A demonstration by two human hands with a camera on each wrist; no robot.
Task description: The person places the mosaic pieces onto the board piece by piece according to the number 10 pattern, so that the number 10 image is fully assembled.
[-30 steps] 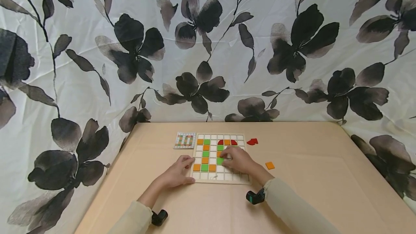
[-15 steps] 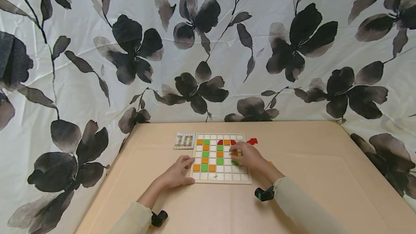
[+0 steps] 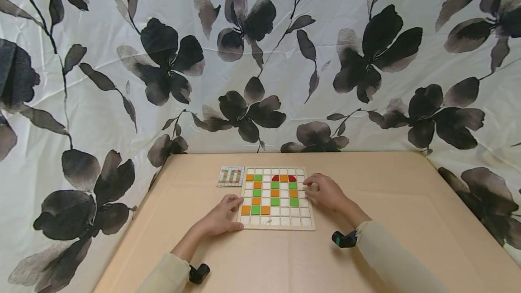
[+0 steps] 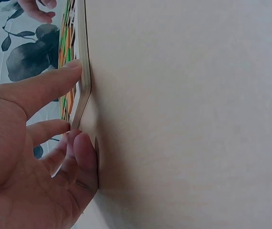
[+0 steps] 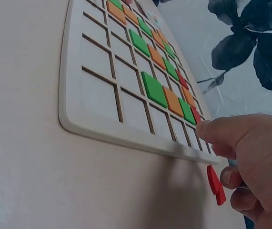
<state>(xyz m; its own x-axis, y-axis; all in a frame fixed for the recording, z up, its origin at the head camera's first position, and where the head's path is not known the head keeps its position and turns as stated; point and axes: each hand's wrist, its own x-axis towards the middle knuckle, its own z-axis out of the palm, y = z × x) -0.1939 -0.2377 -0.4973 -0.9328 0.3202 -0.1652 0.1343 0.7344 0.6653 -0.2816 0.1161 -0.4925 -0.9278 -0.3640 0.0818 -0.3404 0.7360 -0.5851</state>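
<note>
A white grid board [image 3: 285, 221] with a pale wooden rim lies on the table, with orange, green and red tiles in several cells. At its near left corner my left hand [image 3: 221, 216] rests, the thumb [image 4: 66, 71] on the near edge and a fingertip on the left edge. Beyond the board's right rim hovers my right hand [image 3: 329, 192], fingers loosely bent and no piece showing between them. Close under those fingers, red pieces [image 5: 214, 180] lie on the table beside the board. A green tile [image 3: 294, 202] ends the right column of filled cells.
A small card [image 3: 230, 176] printed with a coloured grid lies against the board's upper left side. The beige table [image 3: 277, 266] extends around the board, and a floral cloth [image 3: 305, 67] hangs behind it.
My right hand has moved right from the board's middle columns, past its right rim, uncovering green and orange tiles and covering most of the red pieces. My left hand has stayed put.
</note>
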